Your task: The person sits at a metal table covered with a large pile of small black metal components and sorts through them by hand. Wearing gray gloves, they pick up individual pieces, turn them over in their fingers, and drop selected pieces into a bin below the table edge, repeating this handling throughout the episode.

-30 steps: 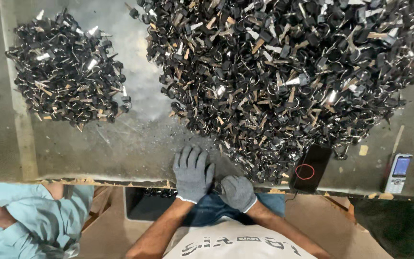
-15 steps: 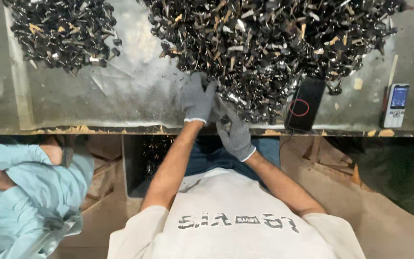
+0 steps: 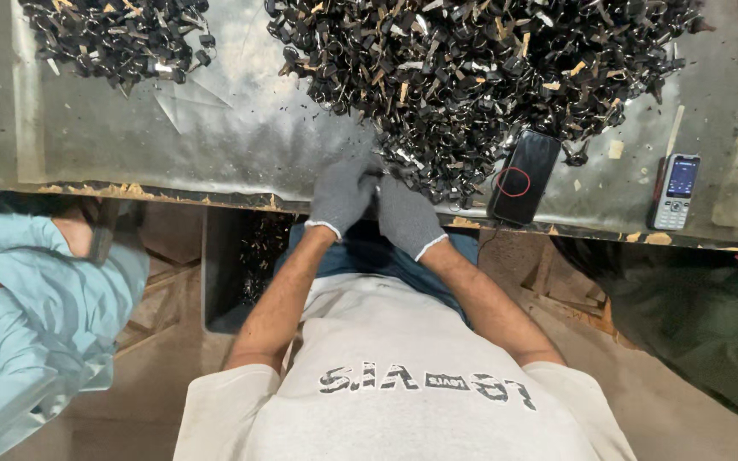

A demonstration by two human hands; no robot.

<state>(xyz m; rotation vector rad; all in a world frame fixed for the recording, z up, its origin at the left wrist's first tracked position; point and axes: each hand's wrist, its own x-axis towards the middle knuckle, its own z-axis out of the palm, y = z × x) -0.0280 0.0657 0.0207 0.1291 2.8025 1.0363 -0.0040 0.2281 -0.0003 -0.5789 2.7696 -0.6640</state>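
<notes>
My left hand (image 3: 343, 195) and my right hand (image 3: 407, 218), both in grey knit gloves, are pressed together at the near edge of a metal table (image 3: 241, 137). Their curled fingertips meet at the near fringe of a large heap of small black metal parts (image 3: 471, 68). The fingers are folded under the knuckles, so what they pinch is hidden. A black smartphone (image 3: 524, 177) lies face up just right of my right hand.
A smaller heap of the same black parts (image 3: 121, 34) sits at the far left. A small keypad phone (image 3: 676, 190) lies at the right. A person in a light blue sleeve (image 3: 36, 316) sits to my left. A dark bin (image 3: 241, 265) stands under the table edge.
My left hand, spread flat on the table a second ago, has curled and joined my right hand at the heap's edge. The view has tilted down toward my chest.
</notes>
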